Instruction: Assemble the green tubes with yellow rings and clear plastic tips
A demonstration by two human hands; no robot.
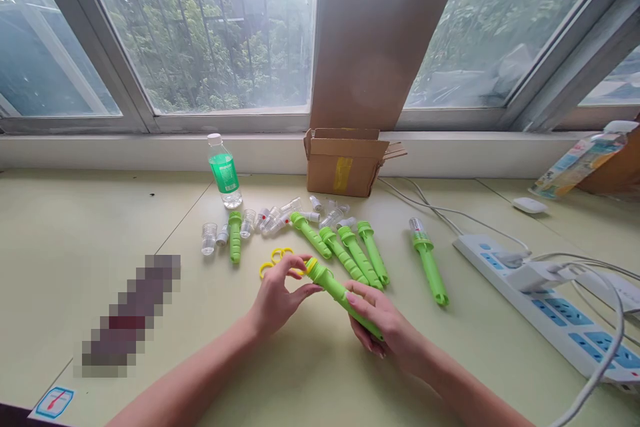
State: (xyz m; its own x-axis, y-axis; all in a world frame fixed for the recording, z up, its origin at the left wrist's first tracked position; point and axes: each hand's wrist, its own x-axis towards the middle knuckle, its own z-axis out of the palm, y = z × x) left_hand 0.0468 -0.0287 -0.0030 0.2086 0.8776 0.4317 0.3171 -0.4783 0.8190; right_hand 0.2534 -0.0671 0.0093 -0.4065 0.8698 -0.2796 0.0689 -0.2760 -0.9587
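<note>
My right hand (377, 313) is wrapped round the lower part of a green plastic flashlight handle (336, 290), tilted with its threaded end up and left. At that end, my left hand (280, 293) pinches a yellow ring (306, 268) against the handle; whether it is fully seated I cannot tell. Just behind my left hand lie loose yellow rings (266, 270). Beyond my hands rest several more green handles (345, 255). Among them are clear plastic caps (209, 239) and small white cylinders (223, 235). To the right lies a green handle with a clear cap on it (431, 267).
A water bottle with a green label (225, 173) and an open cardboard box (345, 163) stand near the windowsill. On the right, a white power strip (545, 307) trails cables. A second bottle (580, 160) leans at the far right. A pixelated patch covers something at left.
</note>
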